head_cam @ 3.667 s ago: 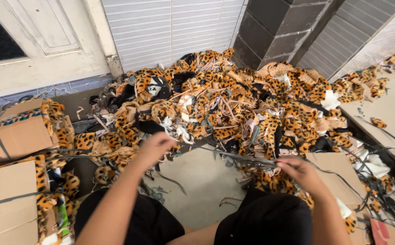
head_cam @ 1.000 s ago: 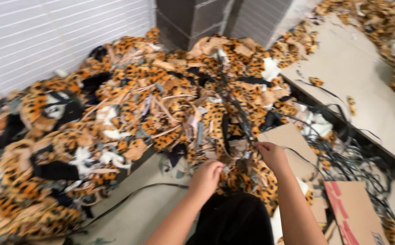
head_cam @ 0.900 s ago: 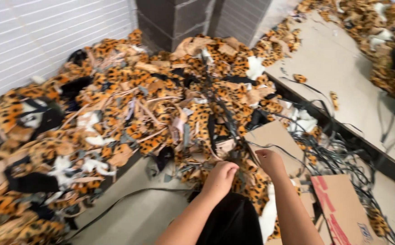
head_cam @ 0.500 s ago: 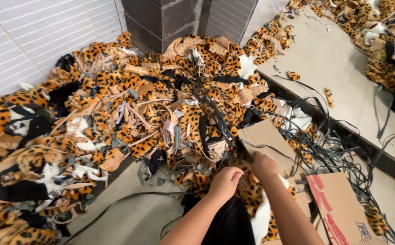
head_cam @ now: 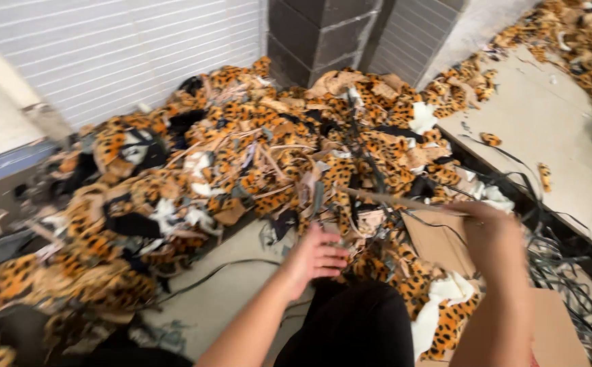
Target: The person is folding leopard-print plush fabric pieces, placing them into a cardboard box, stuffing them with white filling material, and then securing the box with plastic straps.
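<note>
Overall, the heap of leopard-print fabric scraps [head_cam: 241, 156] covered the floor up to the white wall [head_cam: 126, 54]; bare floor [head_cam: 228, 299] lay open before it. The left hand [head_cam: 316, 257], fingers curled, rested at the heap's edge. The blurred right hand [head_cam: 490, 231] pinched a thin strip [head_cam: 391, 199] drawn from the heap.

I see a white ribbed shutter [head_cam: 126, 61] filling the wall at upper left, with a pale door frame [head_cam: 10, 109] beside it. A dark block pillar [head_cam: 323, 34] stands at top centre, and another grey ribbed panel [head_cam: 411, 41] sits just right of it. The concrete floor [head_cam: 235, 292] is grey. A flat beige board [head_cam: 554, 136] lies at right. Light is even and soft.
</note>
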